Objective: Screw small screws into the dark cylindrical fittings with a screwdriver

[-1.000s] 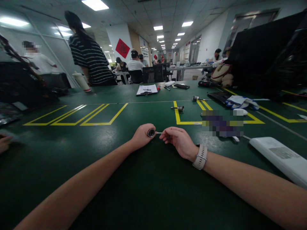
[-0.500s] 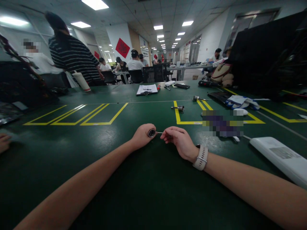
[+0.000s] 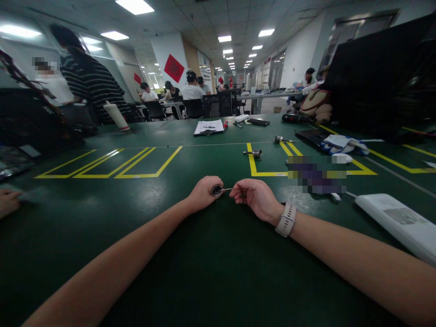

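My left hand [image 3: 204,193] is closed around a metal hole saw [image 3: 215,190], whose round open mouth faces me. Pinched in my right hand [image 3: 254,197] is a thin metal rod [image 3: 227,189] that looks like a hex key. Its tip reaches the side of the hole saw; my fingers hide its other end, and I cannot tell whether it sits in a screw. Both hands are low over the green table [image 3: 218,272]. Beyond them lie a second hole saw [image 3: 256,153] on the yellow tape and a third hole saw [image 3: 279,139] farther back.
To the right are a white power strip or box [image 3: 398,218], a blurred-out purple item [image 3: 313,175] and gloves [image 3: 344,144]. At the back lie a clipboard [image 3: 209,127] and a dark phone [image 3: 259,122]. Another person's hand [image 3: 8,202] rests at the left edge; a white cup [image 3: 116,116] stands beyond.
The hole saw's mouth has turned a little, and the rod now slants slightly up toward my right hand. In the background, the standing person in stripes has moved left.
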A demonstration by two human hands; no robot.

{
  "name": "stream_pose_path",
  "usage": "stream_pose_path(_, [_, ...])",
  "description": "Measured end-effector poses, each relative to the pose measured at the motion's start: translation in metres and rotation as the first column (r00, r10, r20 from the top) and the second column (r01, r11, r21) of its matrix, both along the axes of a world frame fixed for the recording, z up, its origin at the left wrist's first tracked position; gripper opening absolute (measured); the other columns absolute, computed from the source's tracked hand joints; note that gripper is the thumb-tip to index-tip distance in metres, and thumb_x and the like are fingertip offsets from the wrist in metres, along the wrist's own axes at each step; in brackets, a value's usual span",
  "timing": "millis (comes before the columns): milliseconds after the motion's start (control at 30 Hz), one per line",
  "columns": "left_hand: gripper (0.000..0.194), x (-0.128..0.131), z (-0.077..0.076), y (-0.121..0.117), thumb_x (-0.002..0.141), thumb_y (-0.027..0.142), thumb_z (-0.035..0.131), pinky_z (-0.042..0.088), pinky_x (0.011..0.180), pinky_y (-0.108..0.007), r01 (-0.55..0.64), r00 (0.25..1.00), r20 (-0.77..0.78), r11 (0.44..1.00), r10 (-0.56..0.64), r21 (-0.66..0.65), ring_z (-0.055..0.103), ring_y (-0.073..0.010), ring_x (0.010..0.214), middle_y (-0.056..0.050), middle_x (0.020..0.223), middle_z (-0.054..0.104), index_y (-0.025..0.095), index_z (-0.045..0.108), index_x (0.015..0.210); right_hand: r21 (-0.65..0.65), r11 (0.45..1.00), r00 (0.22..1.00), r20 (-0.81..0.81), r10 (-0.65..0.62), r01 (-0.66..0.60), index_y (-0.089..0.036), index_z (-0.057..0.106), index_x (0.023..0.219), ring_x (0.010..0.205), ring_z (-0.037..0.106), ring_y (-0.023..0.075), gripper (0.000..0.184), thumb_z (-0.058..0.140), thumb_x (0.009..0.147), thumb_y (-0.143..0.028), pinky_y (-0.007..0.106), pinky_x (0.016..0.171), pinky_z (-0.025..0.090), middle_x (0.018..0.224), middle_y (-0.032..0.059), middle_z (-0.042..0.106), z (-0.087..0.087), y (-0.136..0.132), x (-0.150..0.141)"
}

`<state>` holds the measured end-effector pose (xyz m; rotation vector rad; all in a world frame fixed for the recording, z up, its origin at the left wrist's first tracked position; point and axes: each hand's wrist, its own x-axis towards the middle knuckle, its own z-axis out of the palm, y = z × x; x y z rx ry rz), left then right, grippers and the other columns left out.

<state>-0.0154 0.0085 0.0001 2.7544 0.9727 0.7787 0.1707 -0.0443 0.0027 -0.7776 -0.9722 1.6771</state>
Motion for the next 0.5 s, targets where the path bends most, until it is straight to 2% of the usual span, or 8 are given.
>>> stream_pose_path(233, [0.019,0.0008,0.0,0.0009,0.078,0.027,0.053,0.034,0.057,-0.023,-0.013,0.999,0.038,1.0,0.014,-0.023,0.044,-0.0103,0.057,0.003,0.061,0.047,0.016,0.048,0.064,-0.002,1.0,1.0,0.001,-0.016,0.016,-0.012,0.063,0.06,0.054,0.054,0.0118,0.014,0.055,0.069,-0.019,0.026,0.054,0.04,0.059,0.0045,0.064,0.0033,-0.0032,-0.0012])
stream_pose_path(500, [0.016,-0.0007,-0.0015,0.0026,0.076,0.023,0.055,0.034,0.056,-0.023,-0.034,0.999,0.03,0.999,0.035,-0.017,0.045,-0.0106,0.058,0.003,0.061,0.048,0.016,0.048,0.064,0.083,0.994,0.997,-0.02,-0.071,0.072,-0.014,0.063,0.059,0.053,0.052,0.0116,0.016,0.053,0.071,-0.019,0.025,0.052,0.039,0.058,0.0027,0.062,0.0017,-0.0064,-0.001])
